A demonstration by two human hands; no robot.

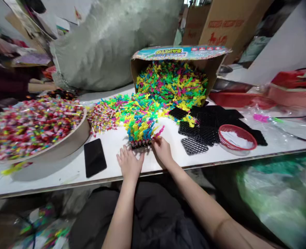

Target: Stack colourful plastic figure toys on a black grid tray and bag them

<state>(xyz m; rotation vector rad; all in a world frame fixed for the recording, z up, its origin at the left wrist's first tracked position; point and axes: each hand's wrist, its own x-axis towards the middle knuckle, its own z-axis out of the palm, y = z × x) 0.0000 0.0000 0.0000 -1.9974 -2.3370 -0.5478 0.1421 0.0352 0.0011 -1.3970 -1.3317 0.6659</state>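
Small plastic figures [141, 128] in yellow, blue, green and pink stand packed in rows in a black grid rack [141, 144] on the white table. My left hand [129, 162] lies at the rack's front left with its fingers spread, the fingertips close to its front edge. At the rack's right end my right hand [163, 151] is closed, thumb and fingertips pinching the lower end of a pink plastic figure [159, 131]. That figure leans out to the right. Its base is hidden behind my fingers.
Loose figures spill from an open cardboard box [180, 53]. On the left are a round tub [84, 129] heaped with wrapped pieces and a black phone [95, 158]. Black grid racks [194, 146] and a red basket [237, 137] lie right. A person's arm [40, 85] shows far left.
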